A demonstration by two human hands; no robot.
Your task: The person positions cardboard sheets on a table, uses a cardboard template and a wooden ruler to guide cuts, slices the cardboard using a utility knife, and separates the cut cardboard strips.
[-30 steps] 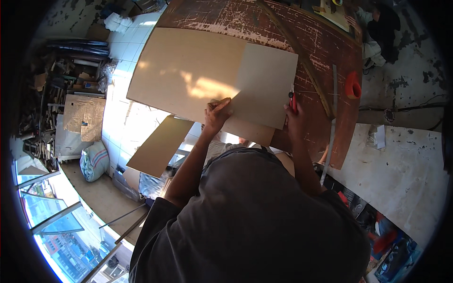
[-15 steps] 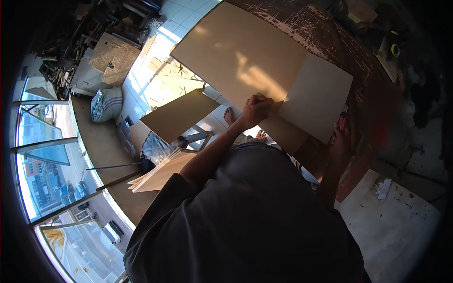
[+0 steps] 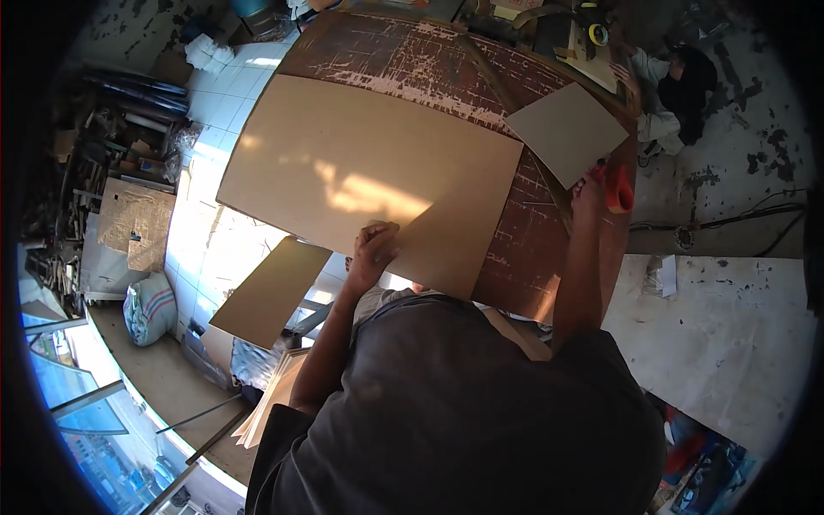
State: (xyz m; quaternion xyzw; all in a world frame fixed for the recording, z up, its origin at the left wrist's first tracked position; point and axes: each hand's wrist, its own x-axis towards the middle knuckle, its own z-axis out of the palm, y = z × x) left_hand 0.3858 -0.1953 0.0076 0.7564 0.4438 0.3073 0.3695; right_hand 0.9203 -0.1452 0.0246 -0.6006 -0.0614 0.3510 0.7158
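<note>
A large brown board (image 3: pixel 300 129) lies on the worn table, a patch of sunlight across it. My left hand (image 3: pixel 375 249) is at its near edge, fingers curled over the rim. To the right, a smaller greyish board (image 3: pixel 570 133) lies apart from the large one. My right hand (image 3: pixel 589 194) is closed by this board's near corner, around a red cutter (image 3: pixel 600 170) with a dark tip. Beside that hand is a wider orange-red curved thing (image 3: pixel 620 190) whose kind I cannot make out.
The scratched reddish-brown table (image 3: pixel 386 51) has a long dark strip (image 3: pixel 549 184) across it. Another person's hand (image 3: pixel 620 75) is at the far right edge, near a yellow tape roll (image 3: pixel 597 34). A brown panel (image 3: pixel 270 292) and a white sack (image 3: pixel 150 313) are at left.
The smaller board has moved away from the large board, to the far right, with my right hand beside it. My left hand remains at the large board's near edge. The view has shifted.
</note>
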